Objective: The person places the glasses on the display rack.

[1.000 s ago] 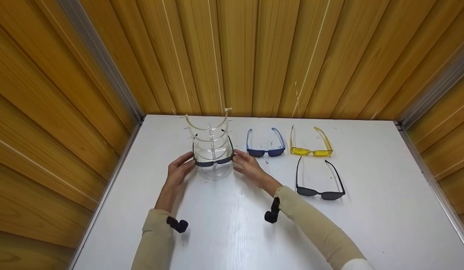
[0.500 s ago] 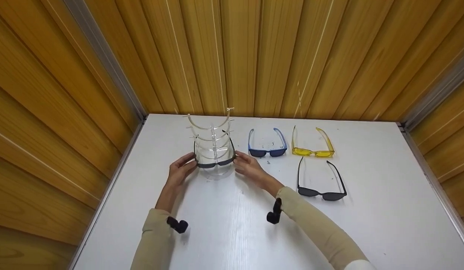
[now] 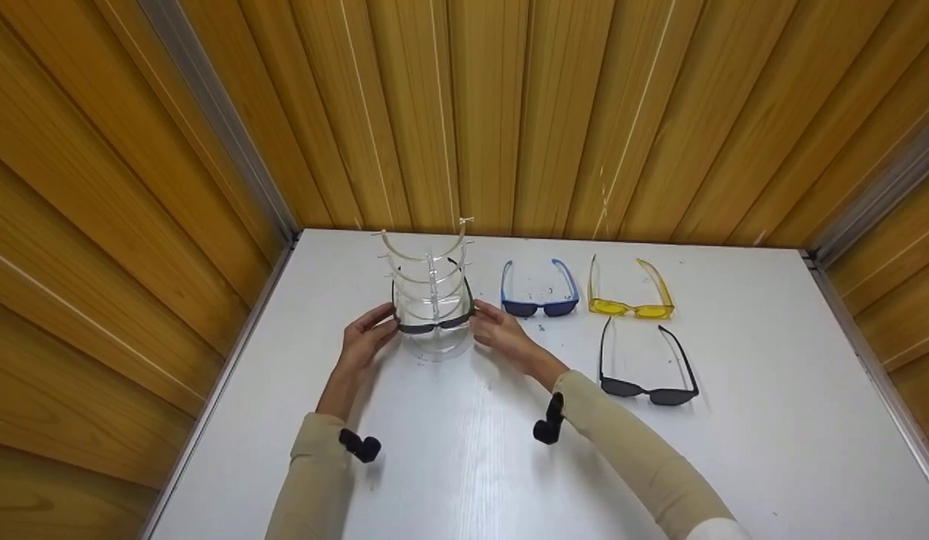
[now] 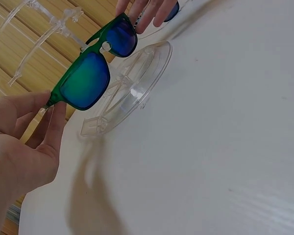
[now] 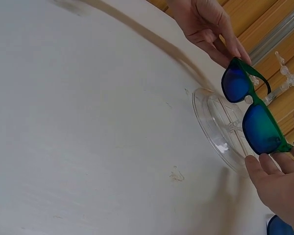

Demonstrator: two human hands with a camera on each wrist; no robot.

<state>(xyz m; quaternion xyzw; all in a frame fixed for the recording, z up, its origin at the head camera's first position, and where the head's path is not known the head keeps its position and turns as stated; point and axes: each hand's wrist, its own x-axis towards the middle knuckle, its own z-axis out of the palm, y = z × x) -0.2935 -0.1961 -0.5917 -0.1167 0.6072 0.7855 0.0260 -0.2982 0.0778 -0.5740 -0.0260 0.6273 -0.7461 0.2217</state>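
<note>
Green-framed sunglasses with blue-green mirrored lenses sit across the lower part of a clear multi-tier display stand, their arms pointing back on either side of it. My left hand pinches the frame's left hinge corner. At the opposite corner, my right hand holds the frame between thumb and fingers. The wrist views show the lenses facing outward and the stand's round base below them on the table. Whether the frame bears on a tier is hard to tell. The higher tiers hold no glasses.
Blue sunglasses lie open right of the stand, with yellow glasses farther right. Black sunglasses lie nearer on the white table. Wood-patterned walls rise behind and at both sides.
The head view shifts slightly, moving the scene a little to the right. Both hands keep hold of the green sunglasses, which move only slightly against the stand.
</note>
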